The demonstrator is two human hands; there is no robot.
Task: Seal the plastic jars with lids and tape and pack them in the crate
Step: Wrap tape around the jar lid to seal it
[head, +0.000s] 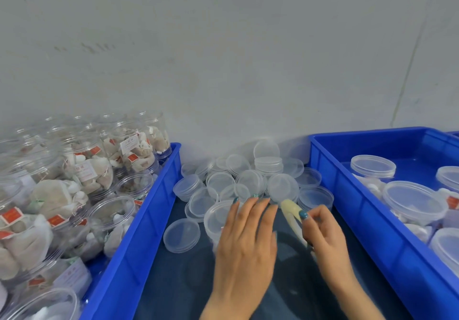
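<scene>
Between the two crates lies a pile of clear round lids (250, 183) on the dark table. My left hand (244, 242) stretches forward with straight fingers, its tips reaching the lids and its palm beside a clear lidded jar top (217, 217). My right hand (323, 232) pinches a pale yellow tape roll (290, 214), seen edge-on, just right of the left fingertips. Open clear jars of tea bags (94, 170) fill the blue crate (149, 210) on the left. Lidded jars (412, 200) stand in the blue crate (347, 205) on the right.
A grey wall (223, 71) rises directly behind the lids and crates. One single lid (181, 235) lies apart beside the left crate's wall. The dark table surface (173, 282) shows between the crates in front of me.
</scene>
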